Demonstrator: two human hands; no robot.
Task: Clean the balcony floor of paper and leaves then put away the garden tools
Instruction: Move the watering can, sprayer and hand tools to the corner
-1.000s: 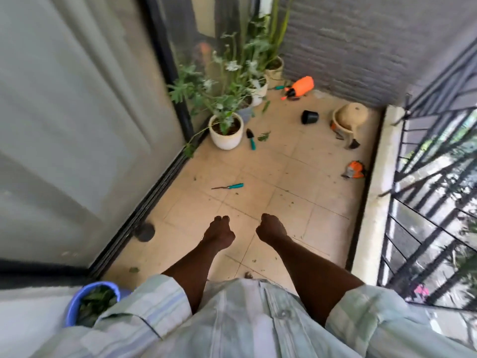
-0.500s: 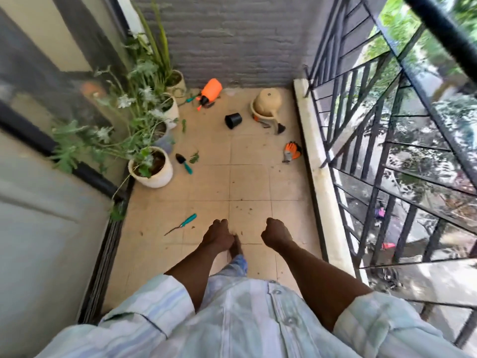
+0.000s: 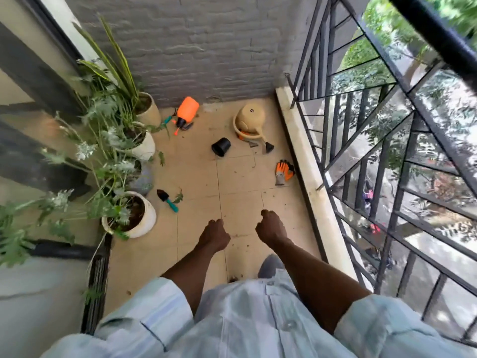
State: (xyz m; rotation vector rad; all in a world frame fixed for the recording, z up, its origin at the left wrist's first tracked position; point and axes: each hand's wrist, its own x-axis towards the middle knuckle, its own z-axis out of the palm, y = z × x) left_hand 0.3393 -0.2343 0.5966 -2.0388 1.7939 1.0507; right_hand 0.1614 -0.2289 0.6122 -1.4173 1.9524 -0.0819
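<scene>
While both hands curl empty | tiled floor (image 3: 240, 182): trowel (image 3: 167, 200), gloves (image 3: 283, 172) | railing (image 3: 387, 140) right

Both hands (image 3: 214, 235) (image 3: 271, 228) forward, fisted (each grip empty)

trowel (image 3: 167, 200) beside potted plant (image 3: 134, 215), gloves (image 3: 284, 171) near railing (image 3: 387, 156)

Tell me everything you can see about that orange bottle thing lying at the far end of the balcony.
The orange spray bottle looks like plastic, with a bright orange body and a black pump head ending in a small orange nozzle. It lies tipped on its side on the tiled floor, body toward the grey brick wall, nozzle pointing away from it. A teal-handled tool lies beside its head; whether they touch is unclear.
</scene>
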